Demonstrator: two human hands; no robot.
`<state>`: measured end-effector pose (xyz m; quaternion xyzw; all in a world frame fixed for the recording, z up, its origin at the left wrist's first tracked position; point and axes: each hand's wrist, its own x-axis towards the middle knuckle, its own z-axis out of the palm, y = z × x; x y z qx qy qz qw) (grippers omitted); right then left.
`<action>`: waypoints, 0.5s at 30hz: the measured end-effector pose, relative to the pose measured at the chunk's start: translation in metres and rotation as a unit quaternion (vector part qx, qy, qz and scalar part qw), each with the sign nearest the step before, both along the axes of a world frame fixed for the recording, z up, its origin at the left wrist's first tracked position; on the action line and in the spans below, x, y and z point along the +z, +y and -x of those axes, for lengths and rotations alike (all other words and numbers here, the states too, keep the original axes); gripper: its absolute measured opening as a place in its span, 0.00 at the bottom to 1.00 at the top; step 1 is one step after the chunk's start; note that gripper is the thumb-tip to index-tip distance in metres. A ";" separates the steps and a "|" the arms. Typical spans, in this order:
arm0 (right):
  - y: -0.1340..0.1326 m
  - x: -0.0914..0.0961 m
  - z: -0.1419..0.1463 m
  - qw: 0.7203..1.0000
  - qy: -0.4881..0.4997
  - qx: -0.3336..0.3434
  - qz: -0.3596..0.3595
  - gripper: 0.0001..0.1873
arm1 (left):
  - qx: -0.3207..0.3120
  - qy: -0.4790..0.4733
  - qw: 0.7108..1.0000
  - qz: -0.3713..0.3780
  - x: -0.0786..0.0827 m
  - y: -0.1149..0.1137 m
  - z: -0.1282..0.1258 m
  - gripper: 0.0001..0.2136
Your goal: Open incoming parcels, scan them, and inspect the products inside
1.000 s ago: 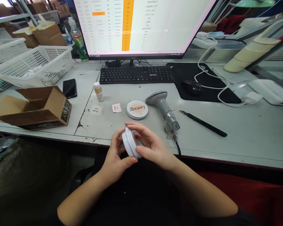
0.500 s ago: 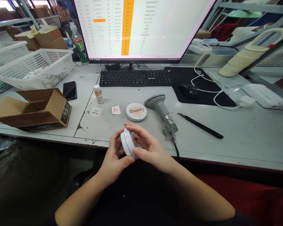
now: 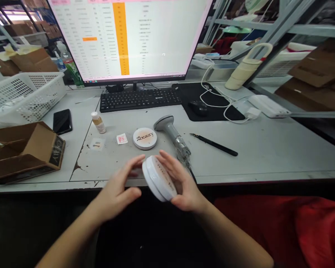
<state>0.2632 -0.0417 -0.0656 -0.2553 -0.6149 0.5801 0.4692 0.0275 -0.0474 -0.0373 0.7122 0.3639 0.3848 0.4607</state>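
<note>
White round container point(image 3: 158, 179) tilts by the table point(image 3: 281, 152)'s front edge, printed face toward the right hand point(image 3: 189, 188) holding it; left hand point(image 3: 115, 195) gapes just beside.

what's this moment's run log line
left hand: open | right hand: holding round white container, tilted | second container: on desk

Two round white cases point(image 3: 159, 179), one phone point(image 3: 63, 121), one scanner point(image 3: 173, 134), one keyboard point(image 3: 139, 99), one mouse point(image 3: 198, 108)

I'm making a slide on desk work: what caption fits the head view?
Right hand holding a tilted round white case, left hand open close by, scanner lying on the desk.
</note>
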 end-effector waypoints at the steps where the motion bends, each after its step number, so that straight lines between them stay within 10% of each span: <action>1: -0.001 0.004 -0.009 1.000 0.000 -0.017 -0.007 0.53 | 0.012 0.064 0.997 -0.051 0.009 0.017 0.002 0.31; 8: 0.001 0.022 -0.068 0.950 -0.181 -0.230 -0.109 0.44 | 0.074 0.403 0.898 -0.162 0.020 0.126 -0.035 0.46; 15: 0.004 0.025 -0.082 0.924 -0.239 -0.275 -0.115 0.40 | 0.045 0.413 0.892 -0.179 0.010 0.130 -0.046 0.39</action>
